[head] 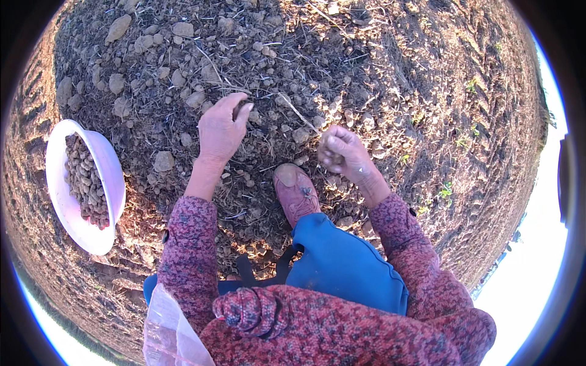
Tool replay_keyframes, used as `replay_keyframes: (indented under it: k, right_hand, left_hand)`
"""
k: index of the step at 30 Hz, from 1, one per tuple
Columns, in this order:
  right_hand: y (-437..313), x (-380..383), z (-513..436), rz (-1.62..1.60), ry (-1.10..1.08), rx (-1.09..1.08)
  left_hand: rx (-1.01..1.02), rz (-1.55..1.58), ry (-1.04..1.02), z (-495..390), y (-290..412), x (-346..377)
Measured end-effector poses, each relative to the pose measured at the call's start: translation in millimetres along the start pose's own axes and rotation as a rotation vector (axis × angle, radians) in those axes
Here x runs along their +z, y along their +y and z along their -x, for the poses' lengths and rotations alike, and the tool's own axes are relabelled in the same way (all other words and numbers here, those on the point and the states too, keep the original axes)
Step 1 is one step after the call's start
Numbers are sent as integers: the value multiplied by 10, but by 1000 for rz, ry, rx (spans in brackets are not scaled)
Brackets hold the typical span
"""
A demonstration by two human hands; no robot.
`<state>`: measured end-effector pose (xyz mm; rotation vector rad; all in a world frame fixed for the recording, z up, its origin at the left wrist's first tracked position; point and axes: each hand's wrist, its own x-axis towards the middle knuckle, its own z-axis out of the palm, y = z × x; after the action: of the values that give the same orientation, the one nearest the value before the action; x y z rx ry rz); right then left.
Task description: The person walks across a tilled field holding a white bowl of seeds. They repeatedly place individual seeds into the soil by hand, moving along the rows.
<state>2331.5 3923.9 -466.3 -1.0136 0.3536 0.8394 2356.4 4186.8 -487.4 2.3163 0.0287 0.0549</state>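
Note:
My left hand (223,123) is low over the dark, cloddy soil, thumb and index finger apart, beside some thin dry stems (226,84); nothing shows between the fingers. To its right, my right hand (341,148) has its fingers curled, with the lower end of a thin pale stalk (298,112) meeting its fingertips. The stalk slants up and left from there. Whether anything else is inside the curled fingers is hidden. At the far left, a white plastic basin (120,178) stands tilted in view, holding a heap of soil-coloured peanut pods (87,183).
My reddish shoe (295,190) rests on the soil between my arms, below a blue trouser leg (348,261). Soil clods (117,28) lie scattered ahead. Small green weeds (445,192) grow at the right. A translucent plastic sheet or bag (171,329) hangs by my left sleeve.

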Motion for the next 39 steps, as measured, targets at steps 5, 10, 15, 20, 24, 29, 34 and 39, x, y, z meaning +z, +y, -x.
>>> replay_keyframes:
  k: [5, 10, 15, 20, 24, 29, 34, 39]
  right_hand:
    - [4, -504, -143, 1568, 766, -518]
    - [13, -513, -141, 1221, 633, -541]
    - [-203, -485, -315, 1681, 335, -391]
    - [-346, -497, -324, 171, 270, -304]
    - [-379, -871, -149, -635, -108, -245]
    - [-745, -973, -30, -675, 94, -390]
    - [-1306, -1784, -3, -304, 669, -620]
    - [-1118, -3245, 592, 726, 1418, -261]
  left_hand:
    - [214, 36, -48, 267, 579, 545]
    - [124, -346, -460, 792, 675, 974]
    - [34, -550, -603, 811, 758, 1249]
    - [-143, -24, -464, 769, 636, 1025]
    - [-713, 1152, -492, 598, 642, 439]
    - [-480, 567, 572, 398, 226, -870]
    - [-742, -352, 1128, 675, -994, -2876]
    - [-1103, 69, 582, 1316, -2079, -3142]
